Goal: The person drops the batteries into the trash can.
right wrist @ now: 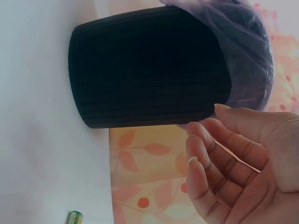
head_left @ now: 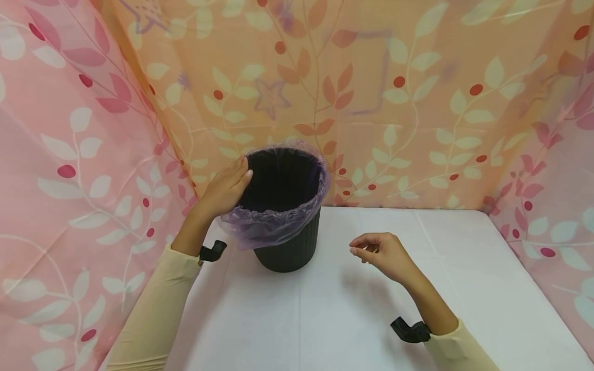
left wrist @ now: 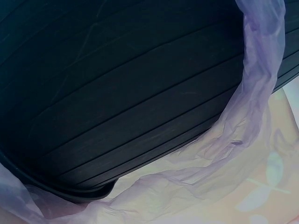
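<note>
A black ribbed waste bin stands upright on the white table, its dark inside facing me. Over its rim hangs a thin purple bin liner, folded down around the outside. My left hand rests on the lined rim at the left, fingers straight and together. In the left wrist view the liner crosses the bin's ribbed wall. To the right of the bin, my right hand hovers above the table with loosely bent fingers and nothing in them.
White cloth covers the table. Floral curtains enclose it: orange-lit behind, pink on the left and pink on the right. A small green cylinder lies near the table edge in the right wrist view.
</note>
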A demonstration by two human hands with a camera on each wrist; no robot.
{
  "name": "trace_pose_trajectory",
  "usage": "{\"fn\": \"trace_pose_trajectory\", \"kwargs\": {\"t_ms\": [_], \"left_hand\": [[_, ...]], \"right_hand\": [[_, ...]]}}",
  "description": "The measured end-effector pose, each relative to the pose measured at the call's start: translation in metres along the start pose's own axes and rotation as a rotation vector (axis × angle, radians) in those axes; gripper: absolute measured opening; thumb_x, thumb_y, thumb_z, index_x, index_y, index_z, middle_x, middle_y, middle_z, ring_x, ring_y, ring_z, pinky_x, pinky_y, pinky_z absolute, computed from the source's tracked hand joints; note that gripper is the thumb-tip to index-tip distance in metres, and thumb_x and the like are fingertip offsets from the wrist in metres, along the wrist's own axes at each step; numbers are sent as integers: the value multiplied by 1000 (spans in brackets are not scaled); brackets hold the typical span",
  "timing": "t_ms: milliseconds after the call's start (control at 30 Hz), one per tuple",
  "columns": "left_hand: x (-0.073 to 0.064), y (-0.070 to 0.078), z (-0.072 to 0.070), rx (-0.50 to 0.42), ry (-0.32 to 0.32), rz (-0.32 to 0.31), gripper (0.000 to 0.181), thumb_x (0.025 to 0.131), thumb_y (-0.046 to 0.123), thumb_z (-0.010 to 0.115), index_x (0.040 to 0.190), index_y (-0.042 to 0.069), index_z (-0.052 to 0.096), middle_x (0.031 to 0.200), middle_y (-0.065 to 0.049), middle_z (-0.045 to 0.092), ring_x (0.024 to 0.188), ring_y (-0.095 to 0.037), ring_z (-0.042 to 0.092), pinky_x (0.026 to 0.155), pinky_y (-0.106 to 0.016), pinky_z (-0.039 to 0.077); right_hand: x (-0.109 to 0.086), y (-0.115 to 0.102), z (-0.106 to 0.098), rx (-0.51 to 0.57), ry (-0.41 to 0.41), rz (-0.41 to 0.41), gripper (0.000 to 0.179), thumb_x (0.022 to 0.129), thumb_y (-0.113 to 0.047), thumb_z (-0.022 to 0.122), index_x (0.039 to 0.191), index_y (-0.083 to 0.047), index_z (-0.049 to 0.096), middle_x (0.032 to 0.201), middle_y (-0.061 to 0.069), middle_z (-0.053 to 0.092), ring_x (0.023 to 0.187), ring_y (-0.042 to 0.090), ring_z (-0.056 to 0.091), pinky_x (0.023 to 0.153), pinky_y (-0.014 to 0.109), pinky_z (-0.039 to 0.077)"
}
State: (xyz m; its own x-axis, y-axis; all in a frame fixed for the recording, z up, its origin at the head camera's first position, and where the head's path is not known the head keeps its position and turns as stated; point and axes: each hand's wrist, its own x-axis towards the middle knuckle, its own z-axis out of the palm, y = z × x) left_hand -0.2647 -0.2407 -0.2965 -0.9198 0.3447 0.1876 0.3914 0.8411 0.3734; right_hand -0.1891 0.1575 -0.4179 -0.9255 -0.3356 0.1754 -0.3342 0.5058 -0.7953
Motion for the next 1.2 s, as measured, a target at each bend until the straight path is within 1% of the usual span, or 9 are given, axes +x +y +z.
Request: {"fn": "trace_pose_trajectory", "kwargs": {"t_ms": [133, 333, 567, 833, 967, 1100, 1200], "left_hand": [[0, 0, 0, 0, -4, -1, 64, 112, 37, 23, 158, -6, 12, 167, -19, 7, 156, -31, 3, 125, -48, 2], [0, 1, -1, -7, -1, 3, 64, 112, 37, 23, 158, -7, 13, 167, -20, 8, 156, -32, 4, 125, -48, 2], [0, 1, 0, -3, 4, -6, 64, 112, 36, 24, 158, -6, 14, 168, -19, 8, 156, -30, 4, 126, -48, 3], [-2, 1, -2, 1, 11, -13, 63, 112, 36, 24, 158, -6, 15, 167, -19, 9, 156, -30, 5, 125, -50, 6], [-2, 0, -3, 7, 14, -11, 63, 112, 36, 24, 158, -7, 15, 167, -19, 10, 156, -30, 5, 125, -50, 5], [-2, 1, -2, 6, 11, -4, 64, 112, 36, 25, 158, -7, 15, 167, -21, 10, 156, -31, 5, 125, -51, 5], [-2, 2, -2, 9, 5, -4, 63, 112, 36, 25, 158, -7, 15, 167, -20, 10, 156, -31, 5, 125, -50, 4]], "right_hand": [[-2, 7, 2, 14, 4, 22, 10, 92, -26, 77, 99, -18, 78, 81, -5, 72, 69, 21, 66, 58, 30, 51], [-5, 19, 7, 30, -24, 46, 14, 92, -26, 77, 100, -14, 78, 81, -3, 72, 72, 29, 67, 57, 29, 51], [-5, 28, 10, 25, -9, 84, 9, 91, -23, 78, 99, -18, 78, 80, -5, 72, 72, 28, 67, 57, 29, 52], [-4, 35, 13, 38, -13, 52, 12, 91, -22, 78, 99, -13, 78, 79, -3, 71, 71, 33, 67, 57, 28, 52], [-3, 39, 10, 13, 7, 50, 12, 92, -20, 77, 100, -12, 78, 81, -1, 72, 71, 30, 67, 59, 28, 53], [-4, 46, 6, -1, 25, 66, 13, 92, -19, 77, 102, -10, 78, 84, 6, 74, 71, 24, 67, 60, 27, 54], [-4, 53, 5, -13, 37, 84, 14, 92, -19, 77, 103, -9, 77, 88, 8, 75, 72, 24, 69, 60, 27, 54]]}}
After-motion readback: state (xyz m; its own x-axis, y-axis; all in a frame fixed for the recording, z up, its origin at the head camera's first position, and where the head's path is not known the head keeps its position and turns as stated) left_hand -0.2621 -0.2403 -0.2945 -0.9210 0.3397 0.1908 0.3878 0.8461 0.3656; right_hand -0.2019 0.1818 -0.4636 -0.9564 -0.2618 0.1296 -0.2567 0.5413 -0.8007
